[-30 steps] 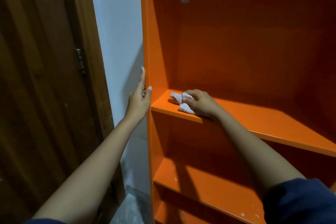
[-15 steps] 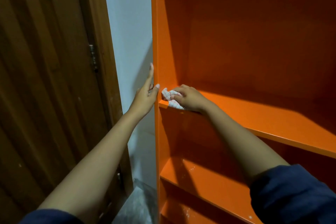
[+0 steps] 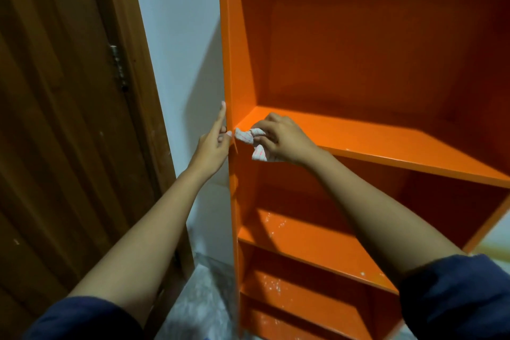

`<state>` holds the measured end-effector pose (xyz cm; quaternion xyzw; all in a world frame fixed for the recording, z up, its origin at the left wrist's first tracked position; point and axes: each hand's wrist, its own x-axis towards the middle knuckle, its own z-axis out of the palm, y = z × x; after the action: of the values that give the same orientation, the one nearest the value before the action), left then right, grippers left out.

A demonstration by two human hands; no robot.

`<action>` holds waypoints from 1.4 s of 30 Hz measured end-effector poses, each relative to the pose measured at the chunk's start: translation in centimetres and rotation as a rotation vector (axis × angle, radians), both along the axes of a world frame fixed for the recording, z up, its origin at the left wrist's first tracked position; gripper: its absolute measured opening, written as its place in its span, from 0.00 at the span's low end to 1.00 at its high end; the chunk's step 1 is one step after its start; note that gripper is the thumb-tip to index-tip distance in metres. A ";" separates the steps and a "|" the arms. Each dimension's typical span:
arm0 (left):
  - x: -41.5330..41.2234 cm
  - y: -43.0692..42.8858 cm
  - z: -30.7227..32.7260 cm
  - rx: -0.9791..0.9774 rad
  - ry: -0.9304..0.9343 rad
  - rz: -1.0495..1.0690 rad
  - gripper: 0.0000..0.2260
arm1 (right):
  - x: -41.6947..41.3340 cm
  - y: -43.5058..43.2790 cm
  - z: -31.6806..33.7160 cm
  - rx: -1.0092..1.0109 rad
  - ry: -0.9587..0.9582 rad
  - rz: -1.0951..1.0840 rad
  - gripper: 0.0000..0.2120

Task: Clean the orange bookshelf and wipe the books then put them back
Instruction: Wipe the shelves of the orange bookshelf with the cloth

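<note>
Where the upper shelf meets the left side panel of the bookshelf, a small white cloth is held bunched at the shelf's front left corner, part of it hanging over the front edge. It is gripped by the right hand, fingers curled closed around it, knuckles toward the panel. The left hand is laid nearly flat against the outer face of the same panel, fingers extended upward, thumb hooked on the panel's front edge; nothing is held in it, and it appears to serve as a brace.

The shelf's long axis runs rightward and away from the cloth, so the unwiped length lies to the right of the right hand, which is the nearer one. Leftward travel is stopped by the panel; rightward, the shelf is bare and open room is offered along its whole visible length and back to the rear panel.

Pale specks are seen on the two lower shelves, so they are judged not yet cleaned. No books are in view. A wooden door and a strip of white wall stand to the left.
</note>
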<state>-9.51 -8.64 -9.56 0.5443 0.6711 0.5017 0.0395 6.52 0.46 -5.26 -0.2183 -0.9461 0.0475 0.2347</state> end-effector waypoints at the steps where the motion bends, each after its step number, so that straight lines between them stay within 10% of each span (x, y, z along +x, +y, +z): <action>1: 0.0 -0.2 -0.5 -0.017 -0.002 -0.012 0.28 | 0.4 -0.4 -0.4 0.040 0.007 -0.023 0.13; 16: 1.7 0.4 -6.8 -0.005 -0.018 0.053 0.32 | 10.6 -1.0 -1.8 0.239 0.625 -0.540 0.18; 21: 1.8 1.1 -6.1 0.035 0.026 0.157 0.31 | 13.7 1.8 -2.2 0.162 0.371 -0.905 0.17; 42: 1.1 1.2 -8.3 0.065 0.012 0.105 0.30 | 5.8 -1.5 -11.7 0.172 0.458 -0.360 0.15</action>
<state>-8.41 -7.40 -17.87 0.5125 0.6822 0.5215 -0.0087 12.29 -1.08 -16.97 -0.3456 -0.8150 -0.0273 0.4643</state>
